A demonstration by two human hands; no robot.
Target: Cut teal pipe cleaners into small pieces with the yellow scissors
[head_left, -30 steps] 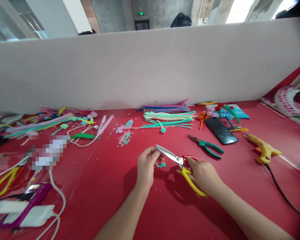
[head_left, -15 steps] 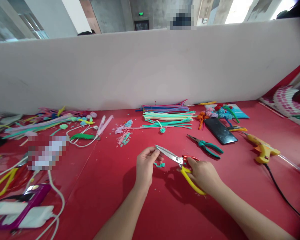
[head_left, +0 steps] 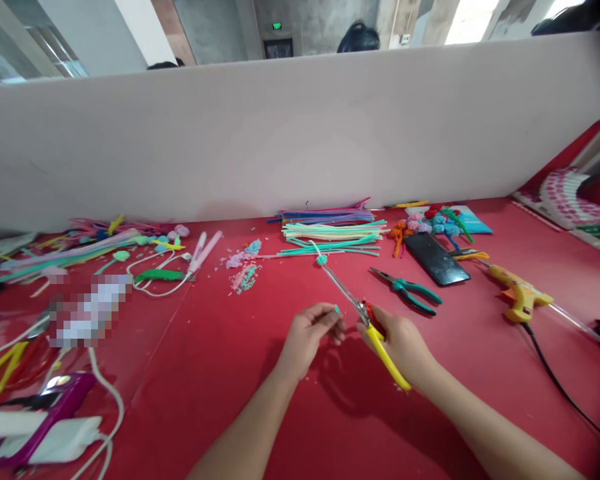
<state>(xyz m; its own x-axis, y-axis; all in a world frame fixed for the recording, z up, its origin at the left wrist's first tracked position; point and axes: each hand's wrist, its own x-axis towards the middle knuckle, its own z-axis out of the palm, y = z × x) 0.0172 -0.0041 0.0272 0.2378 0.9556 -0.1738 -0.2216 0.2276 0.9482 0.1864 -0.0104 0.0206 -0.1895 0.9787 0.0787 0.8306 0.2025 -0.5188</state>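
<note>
My left hand (head_left: 314,331) is closed in a pinch low over the red table, with a small teal piece (head_left: 337,309), apparently pipe cleaner, showing at its fingertips. The rest of what it may hold is hidden by the fingers. My right hand (head_left: 403,343) grips scissors (head_left: 347,293) with yellow and red handles. Their blades are together and point away from me, the tip close to a teal pompom-like ball (head_left: 321,261) on a pale stem. Whether the tip touches the ball I cannot tell. Bundles of pipe cleaners (head_left: 330,232) lie just behind it.
Right of the scissors lie teal-handled pliers (head_left: 413,291), a black phone (head_left: 437,259) and a yellow glue gun (head_left: 520,290) with a cord. Colourful clippings (head_left: 245,277) are scattered left of centre. Cables and a purple power strip (head_left: 60,417) occupy the left. A white partition (head_left: 280,140) borders the back.
The scissor blades have left my left fingertips and swung to point farther forward. My left hand has shifted right and slightly down; the teal pieces beneath it no longer show on the table.
</note>
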